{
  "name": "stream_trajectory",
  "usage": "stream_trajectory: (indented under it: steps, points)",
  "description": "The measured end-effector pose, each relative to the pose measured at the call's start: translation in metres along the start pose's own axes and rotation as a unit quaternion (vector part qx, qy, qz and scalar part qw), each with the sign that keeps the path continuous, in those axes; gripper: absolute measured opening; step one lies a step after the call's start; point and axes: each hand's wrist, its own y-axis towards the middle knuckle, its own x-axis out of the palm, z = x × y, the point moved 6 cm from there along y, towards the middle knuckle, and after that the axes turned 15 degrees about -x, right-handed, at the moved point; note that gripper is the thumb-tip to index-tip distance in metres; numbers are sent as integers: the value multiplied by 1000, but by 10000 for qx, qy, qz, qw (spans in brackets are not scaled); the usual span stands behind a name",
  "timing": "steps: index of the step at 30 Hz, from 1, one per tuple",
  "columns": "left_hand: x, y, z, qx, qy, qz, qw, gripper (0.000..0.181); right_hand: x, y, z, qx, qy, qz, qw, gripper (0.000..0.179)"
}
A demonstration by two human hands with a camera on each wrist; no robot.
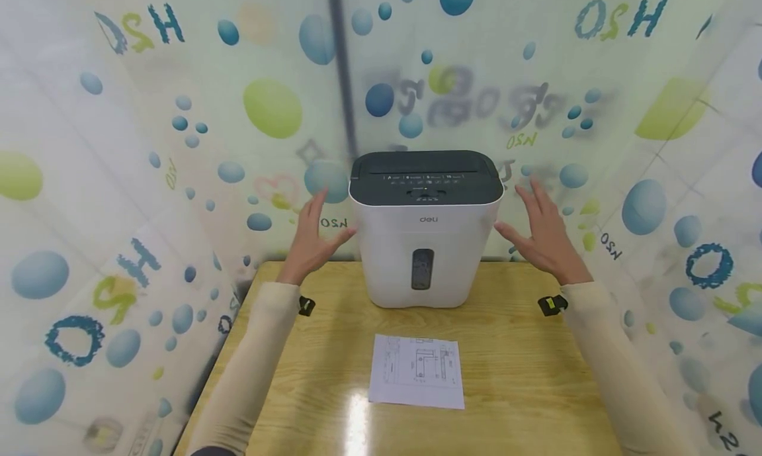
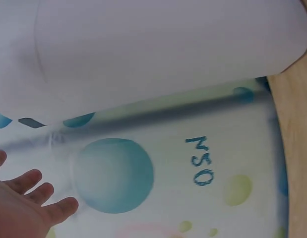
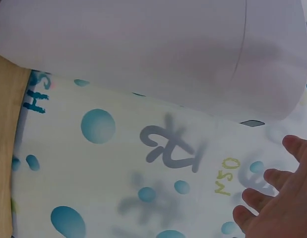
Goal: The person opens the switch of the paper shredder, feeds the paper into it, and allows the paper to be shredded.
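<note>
A white paper shredder (image 1: 425, 257) with a dark grey top stands upright at the back of the wooden table. In the head view my left hand (image 1: 311, 236) is raised at its left side, fingers spread, the thumb reaching toward the white wall. Opposite it, my right hand (image 1: 543, 231) is held up with spread fingers, its thumb close to the shredder's right side. Both wrist views show relaxed fingers apart from the casing; whether either thumb touches it I cannot tell. A printed sheet of paper (image 1: 417, 372) with line drawings lies in front of the shredder.
The wooden table (image 1: 512, 370) extends toward me, with a bright reflection near its front. A curtain (image 1: 274, 32) printed with blue and green dots and letters hangs close behind the table and along both sides.
</note>
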Motion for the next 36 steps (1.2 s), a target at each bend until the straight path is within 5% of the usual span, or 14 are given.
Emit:
stream_trajectory:
  steps: [16,31,36]
  points:
    - [52,-59,-58,-387,-314,-188,9986,97,56,-55,8,134,176,-289,9993,90]
    - [108,-115,-103,-1025,-269,-915,9901,100,127,-99,1,236,301,-729,9966,95]
    - [126,-132,-113,-991,27,-1089,9891,100,153,-115,-9,146,283,-776,9965,96]
